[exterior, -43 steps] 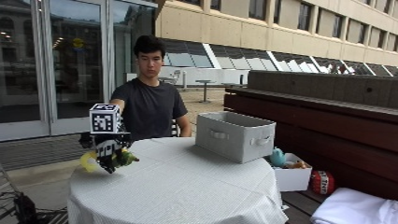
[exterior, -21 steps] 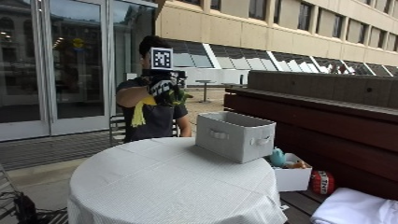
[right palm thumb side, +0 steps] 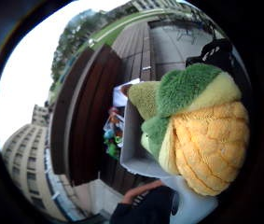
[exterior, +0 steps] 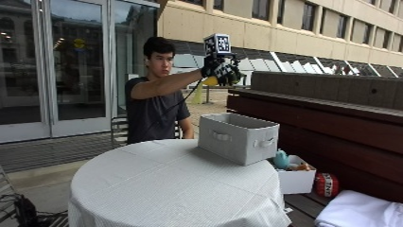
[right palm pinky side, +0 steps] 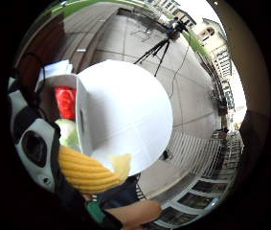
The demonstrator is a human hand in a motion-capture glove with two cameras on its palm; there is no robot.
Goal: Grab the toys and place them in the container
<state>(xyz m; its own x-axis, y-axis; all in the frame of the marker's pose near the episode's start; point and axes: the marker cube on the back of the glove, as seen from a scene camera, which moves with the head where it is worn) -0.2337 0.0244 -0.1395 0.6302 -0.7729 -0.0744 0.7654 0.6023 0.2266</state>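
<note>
The gloved right hand [exterior: 218, 71], fingers curled around the plush corn toy [right palm thumb side: 201, 140], holds it high above the grey container [exterior: 238, 137] at the table's [exterior: 163, 189] far right, evidently positioned for release into it.

No readable text, label, brand, number or sign shows on any object in these views
</note>
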